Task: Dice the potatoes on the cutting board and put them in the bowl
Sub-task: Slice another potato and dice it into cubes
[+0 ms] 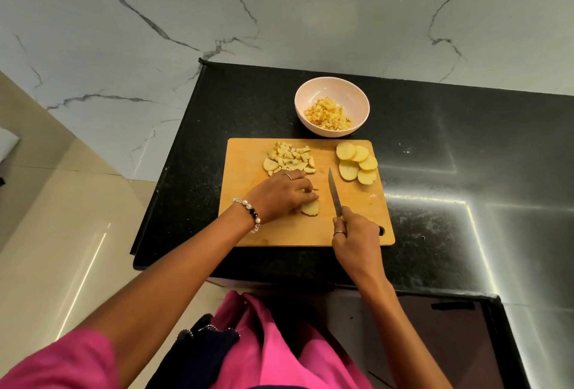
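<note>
Midway: pale round bowl [331, 90] partly filled — left hand [279, 194] pinning a potato slice [310, 209], right hand [357, 241] grasping the steel knife [335, 194]; round slices [357, 163] remain.

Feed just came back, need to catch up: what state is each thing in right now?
bowl: upright, partly filled with dice
diced pile: on board, not yet moved
slices: uncut, overlapping
potato piece: under left hand
knife: gripped by right hand, blade beside piece
cutting board: flat
</note>
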The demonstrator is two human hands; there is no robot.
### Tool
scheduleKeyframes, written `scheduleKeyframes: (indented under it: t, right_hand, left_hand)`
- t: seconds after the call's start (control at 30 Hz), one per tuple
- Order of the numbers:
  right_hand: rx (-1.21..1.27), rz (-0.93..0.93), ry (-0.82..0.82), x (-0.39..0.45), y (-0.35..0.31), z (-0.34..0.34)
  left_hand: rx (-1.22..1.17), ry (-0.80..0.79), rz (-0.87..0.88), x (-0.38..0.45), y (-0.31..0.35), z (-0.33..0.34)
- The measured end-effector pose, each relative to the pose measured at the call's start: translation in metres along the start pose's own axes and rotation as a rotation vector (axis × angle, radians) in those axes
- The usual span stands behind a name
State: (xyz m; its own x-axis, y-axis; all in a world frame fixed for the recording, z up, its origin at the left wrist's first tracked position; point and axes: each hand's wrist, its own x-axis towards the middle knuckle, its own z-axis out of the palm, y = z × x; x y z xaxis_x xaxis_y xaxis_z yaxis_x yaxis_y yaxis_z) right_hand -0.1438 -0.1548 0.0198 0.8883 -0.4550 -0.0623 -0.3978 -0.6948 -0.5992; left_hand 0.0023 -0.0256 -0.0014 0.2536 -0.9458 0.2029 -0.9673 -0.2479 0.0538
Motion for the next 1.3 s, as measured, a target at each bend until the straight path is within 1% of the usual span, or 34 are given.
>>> scheduleKeyframes:
  t: [0.13, 0.23, 0.3, 0.43, 0.5, 0.6, 0.7, 0.8, 0.9, 1.0, 1.3]
  right_hand:
    - [0.004, 0.005, -0.028, 0.002, 0.0, 0.002]
    - [-0.029, 0.024, -0.047, 0.0, -0.001, 0.005]
    - [-0.071, 0.013, -0.061, -0.005, -0.002, 0.01]
    - [-0.169, 0.019, -0.072, -0.015, -0.004, 0.023]
    - [-0.172, 0.03, -0.084, -0.017, -0.006, 0.026]
    - [-0.126, 0.025, -0.095, -0.015, -0.008, 0.026]
    - [-0.11, 0.016, -0.066, -0.013, -0.007, 0.023]
    - [-0.091, 0.008, -0.047, -0.016, -0.004, 0.018]
    - [-0.076, -0.026, -0.068, -0.02, -0.003, 0.016]
    - [-0.092, -0.037, -0.094, -0.022, -0.005, 0.016]
    - [-0.155, 0.01, -0.135, -0.016, -0.017, 0.027]
  left_hand:
    - [0.064, 0.009, -0.082, -0.009, 0.004, 0.003]
    - [0.14, 0.005, -0.204, -0.015, 0.016, 0.008]
    - [0.166, -0.009, -0.327, -0.017, 0.028, 0.013]
    - [0.052, 0.026, -0.607, -0.015, 0.05, 0.02]
    - [-0.05, 0.049, -0.694, -0.013, 0.054, 0.021]
    - [-0.195, 0.055, -0.715, -0.009, 0.052, 0.019]
    - [-0.246, 0.033, -0.727, -0.006, 0.048, 0.015]
    - [-0.268, 0.004, -0.733, -0.003, 0.043, 0.012]
    - [-0.268, -0.026, -0.725, -0.002, 0.042, 0.01]
    - [-0.282, -0.021, -0.73, -0.001, 0.04, 0.011]
    - [-0.314, 0.008, -0.673, -0.004, 0.036, 0.01]
